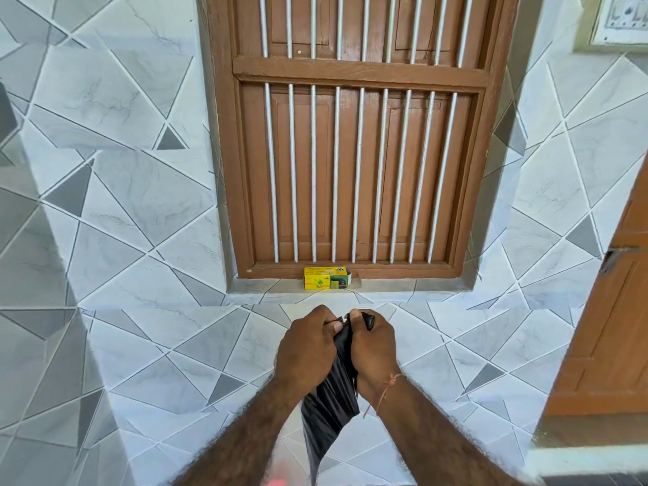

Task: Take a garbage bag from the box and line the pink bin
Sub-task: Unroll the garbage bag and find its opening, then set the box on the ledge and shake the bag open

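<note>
A black garbage bag [329,408] hangs folded between my two hands, its lower end trailing down toward the bottom edge. My left hand [306,349] and my right hand [373,349] are side by side in front of the tiled wall, both pinching the bag's top edge with thumbs close together. The yellow garbage bag box [324,278] lies on the window ledge just above my hands, its right flap open. A faint pink blur [277,480] shows at the very bottom; I cannot tell what it is. The pink bin itself is not clearly visible.
A brown wooden window [357,135] with white vertical bars fills the wall above the ledge. Grey and white patterned tiles [140,205] cover the wall. A brown wooden door [610,327] stands at the right. A switch plate [624,15] sits at the top right.
</note>
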